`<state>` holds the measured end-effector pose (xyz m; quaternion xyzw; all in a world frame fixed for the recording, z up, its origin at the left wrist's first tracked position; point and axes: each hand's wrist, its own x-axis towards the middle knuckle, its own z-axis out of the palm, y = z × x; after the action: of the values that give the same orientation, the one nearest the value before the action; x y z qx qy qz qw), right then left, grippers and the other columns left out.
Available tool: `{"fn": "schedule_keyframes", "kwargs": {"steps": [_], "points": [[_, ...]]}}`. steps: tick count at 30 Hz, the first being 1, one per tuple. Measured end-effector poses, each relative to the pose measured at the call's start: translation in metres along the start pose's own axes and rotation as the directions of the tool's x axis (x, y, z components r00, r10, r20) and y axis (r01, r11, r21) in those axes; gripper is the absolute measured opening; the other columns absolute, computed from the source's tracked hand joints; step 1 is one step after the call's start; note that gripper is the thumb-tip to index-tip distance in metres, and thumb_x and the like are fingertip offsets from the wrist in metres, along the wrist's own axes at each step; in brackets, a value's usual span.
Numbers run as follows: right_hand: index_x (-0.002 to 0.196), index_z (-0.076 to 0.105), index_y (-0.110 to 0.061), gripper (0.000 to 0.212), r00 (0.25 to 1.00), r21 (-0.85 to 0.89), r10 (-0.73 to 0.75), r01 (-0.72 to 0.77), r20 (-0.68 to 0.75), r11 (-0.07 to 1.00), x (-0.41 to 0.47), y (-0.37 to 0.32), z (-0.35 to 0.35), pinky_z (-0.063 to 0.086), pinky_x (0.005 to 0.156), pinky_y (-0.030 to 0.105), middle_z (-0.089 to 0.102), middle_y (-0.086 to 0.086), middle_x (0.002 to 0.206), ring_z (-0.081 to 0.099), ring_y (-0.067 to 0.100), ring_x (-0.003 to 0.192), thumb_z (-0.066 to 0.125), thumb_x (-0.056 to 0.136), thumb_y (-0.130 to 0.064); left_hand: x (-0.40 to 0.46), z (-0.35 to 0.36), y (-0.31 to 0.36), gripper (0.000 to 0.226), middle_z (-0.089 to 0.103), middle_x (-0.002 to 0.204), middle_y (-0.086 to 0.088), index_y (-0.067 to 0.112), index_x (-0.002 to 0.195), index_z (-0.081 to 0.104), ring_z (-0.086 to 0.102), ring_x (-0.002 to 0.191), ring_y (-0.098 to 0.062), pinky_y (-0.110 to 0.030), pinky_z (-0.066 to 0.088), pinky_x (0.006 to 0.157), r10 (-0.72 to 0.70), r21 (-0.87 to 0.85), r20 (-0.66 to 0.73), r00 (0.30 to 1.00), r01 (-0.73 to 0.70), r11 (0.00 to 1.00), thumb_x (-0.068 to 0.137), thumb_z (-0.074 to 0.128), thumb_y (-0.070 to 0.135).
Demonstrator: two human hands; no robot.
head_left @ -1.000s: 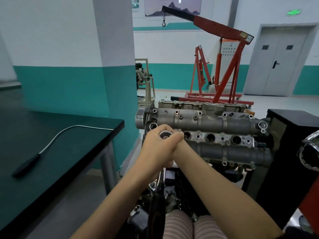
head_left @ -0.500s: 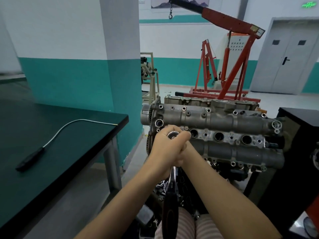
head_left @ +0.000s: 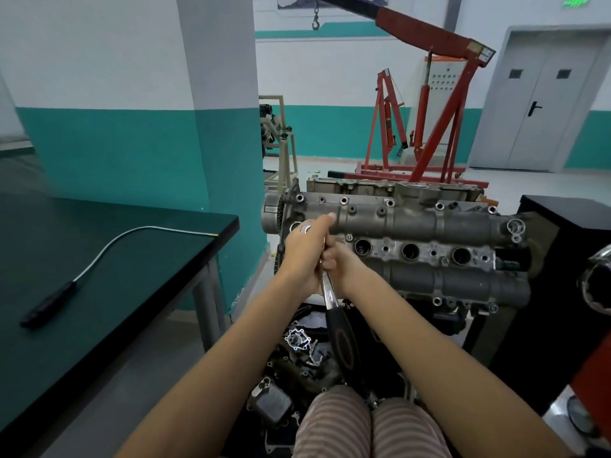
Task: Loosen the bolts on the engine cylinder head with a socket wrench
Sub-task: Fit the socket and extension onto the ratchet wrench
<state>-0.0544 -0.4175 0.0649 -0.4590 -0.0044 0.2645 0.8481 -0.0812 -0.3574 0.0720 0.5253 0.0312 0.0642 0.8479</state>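
Nearest, I see the wrench [head_left: 334, 312] handle angling up from my lap. My right hand [head_left: 340, 262] and left hand [head_left: 304, 252] both clench its shaft, its head at the cylinder head's [head_left: 413, 226] left end. Open floor lies between there and the worktop [head_left: 132, 259] edge at left. A red hoist [head_left: 429, 94] stands beyond.

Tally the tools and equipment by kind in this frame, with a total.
Socket wrench: 1
Cylinder head: 1
Flexible pick-up tool on the table: 1
Red engine hoist: 1
Hands on the wrench: 2, left hand, right hand
Total: 6
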Motion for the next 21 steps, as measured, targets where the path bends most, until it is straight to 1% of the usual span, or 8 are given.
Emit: {"fn": "schedule_keyframes", "kwargs": {"steps": [3, 6, 10, 12, 14, 16, 19, 21], "points": [[0.045, 0.045, -0.018, 0.05, 0.991, -0.154, 0.127, -0.132, -0.041, 0.979, -0.003, 0.001, -0.019, 0.042, 0.042, 0.016, 0.039, -0.005, 0.039, 0.04, 0.011, 0.032, 0.038, 0.092, -0.033, 0.007, -0.013, -0.009, 0.03, 0.043, 0.048, 0.001, 0.015, 0.063, 0.046, 0.036, 0.036, -0.01, -0.018, 0.03, 0.037, -0.001, 0.04, -0.046, 0.999, 0.003, 0.999, 0.085, 0.063, 0.025], [0.043, 0.048, -0.019, 0.057, 0.981, -0.399, 0.192, -0.19, -0.036, 0.897, -0.015, 0.002, -0.023, 0.051, 0.07, 0.033, 0.056, 0.0, 0.056, 0.06, 0.021, 0.054, 0.039, 0.09, -0.05, 0.01, -0.012, -0.014, 0.031, 0.047, 0.051, 0.001, 0.016, 0.064, 0.049, 0.043, 0.041, -0.012, -0.021, 0.037, 0.042, 0.008, 0.032, -0.104, 0.994, -0.005, 0.999, 0.082, 0.066, 0.034], [0.072, 0.054, -0.015, 0.064, 0.95, -0.376, 0.298, -0.244, 0.092, 0.894, -0.026, 0.005, -0.024, 0.044, 0.052, 0.023, 0.055, 0.003, 0.059, 0.053, 0.016, 0.048, 0.024, 0.087, -0.069, 0.013, -0.011, -0.016, 0.043, 0.056, 0.059, 0.0, 0.016, 0.077, 0.057, 0.055, 0.054, -0.015, -0.029, 0.048, 0.055, 0.018, 0.141, -0.086, 0.996, -0.006, 0.99, 0.081, 0.057, 0.059], [0.085, 0.052, -0.009, 0.071, 0.943, -0.572, 0.325, -0.226, 0.075, 0.789, -0.032, -0.003, -0.027, 0.038, 0.046, 0.02, 0.051, 0.003, 0.061, 0.045, 0.012, 0.046, 0.025, 0.083, -0.074, 0.015, -0.021, -0.017, 0.055, 0.065, 0.082, -0.007, 0.017, 0.097, 0.058, 0.063, 0.076, -0.023, -0.037, 0.053, 0.072, 0.071, 0.369, -0.002, 0.997, -0.066, 0.927, 0.085, 0.039, 0.068], [0.093, 0.055, -0.003, 0.071, 0.965, -0.867, 0.264, -0.136, -0.006, 0.479, -0.038, -0.025, -0.025, 0.041, 0.046, 0.021, 0.053, 0.002, 0.06, 0.046, 0.011, 0.046, 0.039, 0.081, -0.072, 0.016, -0.039, -0.02, 0.059, 0.07, 0.094, -0.008, 0.023, 0.099, 0.063, 0.066, 0.088, -0.022, -0.034, 0.052, 0.076, 0.131, 0.462, 0.087, 0.988, -0.157, 0.873, 0.09, 0.024, 0.066], [0.088, 0.058, -0.006, 0.045, 0.988, -0.998, 0.143, -0.057, -0.059, -0.019, -0.042, -0.054, -0.016, 0.043, 0.045, 0.019, 0.058, 0.001, 0.06, 0.051, 0.01, 0.043, 0.06, 0.082, -0.051, 0.014, -0.052, -0.027, 0.055, 0.072, 0.095, 0.008, 0.036, 0.092, 0.069, 0.066, 0.093, -0.008, -0.026, 0.051, 0.079, 0.184, 0.454, 0.176, 0.967, -0.246, 0.856, 0.096, 0.019, 0.058], [0.076, 0.05, -0.014, 0.013, 0.964, -0.779, -0.258, -0.11, 0.068, -0.618, -0.042, -0.087, -0.001, 0.041, 0.054, 0.025, 0.059, 0.002, 0.074, 0.056, 0.016, 0.06, 0.06, 0.084, -0.018, 0.024, -0.065, -0.036, 0.029, 0.059, 0.111, 0.014, 0.031, 0.111, 0.059, 0.052, 0.108, 0.0, -0.02, 0.039, 0.095, 0.416, 0.593, 0.303, 0.858, -0.511, 0.622, 0.099, 0.033, 0.028], [0.087, 0.054, -0.013, 0.005, 0.793, -0.507, -0.444, -0.202, 0.417, -0.838, -0.038, -0.095, 0.006, 0.04, 0.074, 0.033, 0.061, 0.006, 0.088, 0.055, 0.025, 0.083, 0.055, 0.083, -0.01, 0.038, -0.071, -0.037, 0.032, 0.055, 0.12, 0.004, 0.016, 0.126, 0.051, 0.048, 0.115, -0.008, -0.018, 0.036, 0.097, 0.469, 0.652, 0.444, 0.763, -0.634, 0.415, 0.095, 0.042, 0.014]]}}
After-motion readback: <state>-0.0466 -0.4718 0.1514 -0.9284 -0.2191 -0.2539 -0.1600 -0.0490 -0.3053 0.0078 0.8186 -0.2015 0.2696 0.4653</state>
